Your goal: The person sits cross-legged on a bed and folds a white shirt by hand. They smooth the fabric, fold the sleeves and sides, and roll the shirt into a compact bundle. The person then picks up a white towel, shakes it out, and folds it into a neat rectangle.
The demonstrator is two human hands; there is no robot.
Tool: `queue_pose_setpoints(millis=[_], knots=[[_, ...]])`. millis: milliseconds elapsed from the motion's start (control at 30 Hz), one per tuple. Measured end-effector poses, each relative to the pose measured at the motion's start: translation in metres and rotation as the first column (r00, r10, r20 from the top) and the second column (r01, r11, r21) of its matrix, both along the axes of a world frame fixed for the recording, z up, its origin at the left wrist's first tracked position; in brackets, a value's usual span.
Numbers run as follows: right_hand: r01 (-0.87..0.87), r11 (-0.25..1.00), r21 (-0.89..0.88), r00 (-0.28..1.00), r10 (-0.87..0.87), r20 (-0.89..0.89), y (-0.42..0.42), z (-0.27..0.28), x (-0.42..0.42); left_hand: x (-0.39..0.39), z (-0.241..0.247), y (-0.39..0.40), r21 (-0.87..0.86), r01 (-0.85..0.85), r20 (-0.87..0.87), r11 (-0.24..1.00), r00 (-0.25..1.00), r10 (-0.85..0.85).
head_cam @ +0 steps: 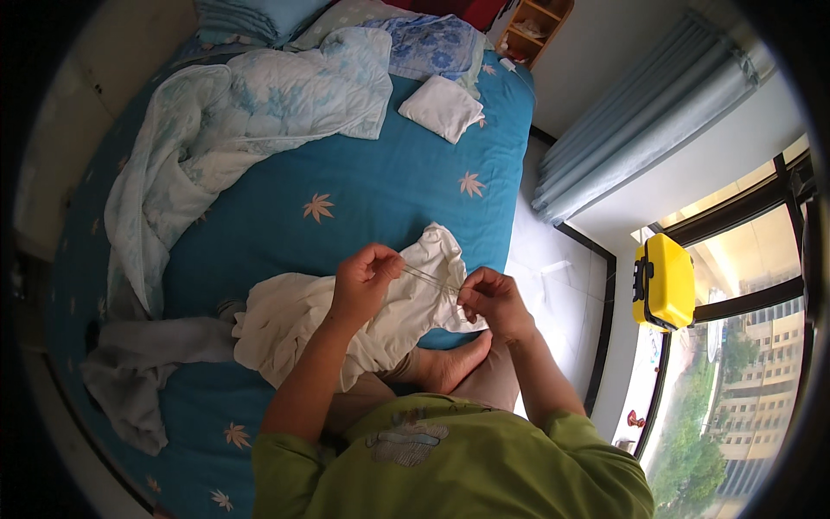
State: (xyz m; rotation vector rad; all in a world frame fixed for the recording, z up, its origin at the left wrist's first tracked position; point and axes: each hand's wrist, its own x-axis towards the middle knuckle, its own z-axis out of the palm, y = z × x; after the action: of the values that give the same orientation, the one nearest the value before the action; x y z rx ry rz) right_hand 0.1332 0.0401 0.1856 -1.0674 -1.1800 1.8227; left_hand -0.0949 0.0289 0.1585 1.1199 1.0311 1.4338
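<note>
My left hand (pixel 368 276) and my right hand (pixel 494 300) are raised above my lap, some way apart. A few thin strands that look like thread or thin wire (pixel 429 277) run between their pinched fingertips. Beneath them a crumpled cream-white cloth garment (pixel 382 324) lies across my legs and the bed, one part sticking up between the hands. A loose end of the strands hangs near my right fingers. What lies under the garment is hidden.
I sit on a bed with a blue sheet (pixel 389 175). Around me lie a pale quilt (pixel 259 104), a folded white cloth (pixel 442 108) and a grey garment (pixel 142 376). A yellow suitcase (pixel 671 282) stands by the window, near a grey-blue curtain (pixel 642 123).
</note>
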Motion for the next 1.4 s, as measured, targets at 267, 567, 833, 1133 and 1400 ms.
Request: queue_pose_setpoints(millis=[267, 567, 833, 1133, 1400], knots=[[-0.397, 0.779, 0.485, 0.677, -0.108, 0.728, 0.063, 0.033, 0.012, 0.002, -0.047, 0.047, -0.067, 0.105, 0.008, 0.992, 0.994, -0.105], [-0.240, 0.625, 0.743, 0.704, -0.415, 0.576, 0.194, 0.001, 0.045, 0.011, -0.120, 0.142, -0.156, 0.054, -0.232, 0.986, 0.969, -0.090], [0.287, 0.731, 0.619, 0.686, -0.608, 0.400, 0.358, -0.017, 0.064, 0.050, -0.178, 0.296, 0.229, 0.068, -0.623, 0.971, 0.777, 0.093], [0.190, 0.951, 0.243, 0.784, -0.296, 0.545, 0.453, -0.045, 0.094, 0.071, -0.180, 0.359, 0.301, 0.184, -0.915, 0.936, 0.333, 0.229], [0.192, 0.926, -0.325, 0.865, -0.003, 0.501, 0.538, -0.058, 0.100, 0.072, -0.182, 0.366, 0.166, 0.197, -0.950, 0.966, 0.295, 0.103]])
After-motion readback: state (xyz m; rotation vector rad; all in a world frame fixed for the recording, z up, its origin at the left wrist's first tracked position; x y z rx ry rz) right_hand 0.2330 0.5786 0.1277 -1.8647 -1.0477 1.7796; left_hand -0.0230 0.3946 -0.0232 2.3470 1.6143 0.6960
